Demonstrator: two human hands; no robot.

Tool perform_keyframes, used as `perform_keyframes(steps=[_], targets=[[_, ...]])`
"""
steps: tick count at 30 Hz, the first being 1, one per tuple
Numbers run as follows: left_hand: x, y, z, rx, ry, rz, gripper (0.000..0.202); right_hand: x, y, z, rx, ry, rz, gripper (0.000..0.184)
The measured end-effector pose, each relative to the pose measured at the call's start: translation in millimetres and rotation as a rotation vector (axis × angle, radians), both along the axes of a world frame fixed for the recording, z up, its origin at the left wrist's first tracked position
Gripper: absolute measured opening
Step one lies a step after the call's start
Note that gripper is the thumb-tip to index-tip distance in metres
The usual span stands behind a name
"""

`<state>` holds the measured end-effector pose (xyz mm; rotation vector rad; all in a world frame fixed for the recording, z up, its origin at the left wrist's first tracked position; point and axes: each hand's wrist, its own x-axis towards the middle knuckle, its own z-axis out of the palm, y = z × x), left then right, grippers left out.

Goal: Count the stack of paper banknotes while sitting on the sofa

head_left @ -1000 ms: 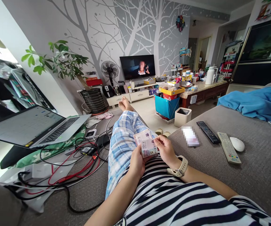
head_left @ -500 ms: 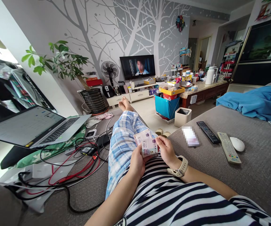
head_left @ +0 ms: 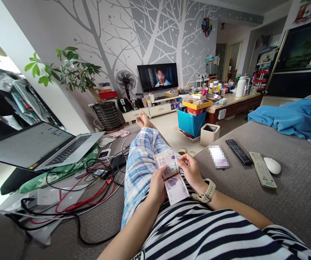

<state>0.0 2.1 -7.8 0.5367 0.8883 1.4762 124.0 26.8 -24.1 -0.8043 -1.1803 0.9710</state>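
A stack of purple-and-white banknotes (head_left: 169, 159), marked with a 5, lies above my lap in my left hand (head_left: 157, 186), whose thumb presses across its near edge. Below the thumb, one banknote (head_left: 177, 189) is folded down towards my striped shirt. At the stack's upper right edge my right hand (head_left: 190, 169) is closed, thumb and index finger pinched at the top banknote. A pale watch (head_left: 208, 191) is on the right wrist. The palm of my left hand and the fingers under the notes are hidden.
Tangled cables (head_left: 101, 184) and an open laptop (head_left: 66, 150) lie on the sofa to the left. To the right are a black remote control (head_left: 238, 151), a beige remote control (head_left: 262, 169), a white mouse (head_left: 272, 165) and a blurred-out object (head_left: 218, 156).
A banknote has swung down from the stack and now hangs below my left thumb. My right hand has shifted slightly left and up along the notes' edge.
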Motion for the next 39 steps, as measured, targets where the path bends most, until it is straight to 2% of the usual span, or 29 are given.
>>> perform_keyframes(steps=[6,15,22,39], targets=[[0.0,-2.3,0.7,-0.006,0.04,-0.015,0.022,-0.7,6.5,-7.4,-0.032,-0.034,-0.036,0.035],[0.2,-0.4,-0.5,-0.004,0.015,-0.005,0.022,0.3,5.8,-6.0,0.014,-0.107,-0.032,0.036],[0.6,2.4,0.2,-0.044,-0.022,0.013,0.028,0.6,-1.1,0.2,0.028,-0.064,0.031,0.037],[1.5,1.5,2.5,0.002,0.024,0.009,0.021,-0.4,-2.5,0.9,0.039,0.003,0.108,0.036]])
